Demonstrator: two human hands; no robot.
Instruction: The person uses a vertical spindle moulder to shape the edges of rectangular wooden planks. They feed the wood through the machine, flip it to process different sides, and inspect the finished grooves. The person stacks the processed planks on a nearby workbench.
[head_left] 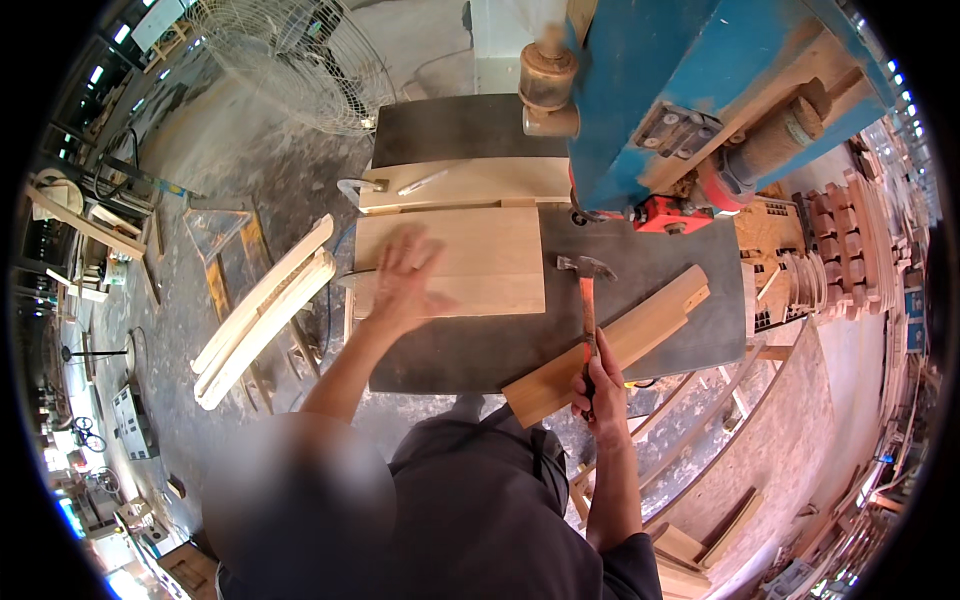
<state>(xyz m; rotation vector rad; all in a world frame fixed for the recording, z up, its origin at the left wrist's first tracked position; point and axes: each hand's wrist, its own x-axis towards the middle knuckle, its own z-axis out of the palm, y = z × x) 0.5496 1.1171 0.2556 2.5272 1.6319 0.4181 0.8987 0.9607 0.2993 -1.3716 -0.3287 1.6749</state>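
Note:
My right hand [603, 390] grips a claw hammer [587, 290] by its dark handle, the head pointing away from me over the dark machine table [450, 355]. Beneath the hammer, a wooden piece with a notched, rounded end [650, 325] lies slanted across the table's near right edge. My left hand [405, 280], slightly blurred, is spread over a flat rectangular board [490, 262]; I cannot tell whether it presses on it. Behind that board is a pale wooden strip [480, 183] with a pencil-like light stick [422, 182] on top and a metal clamp [358, 190] at its left end.
A blue machine body [660, 90] with a red part [672, 213] overhangs the table's right side. Curved wooden pieces [270, 310] rest on a stand at left. A wire-caged fan [300, 60] stands beyond. Stacked wooden parts [850, 240] are at far right.

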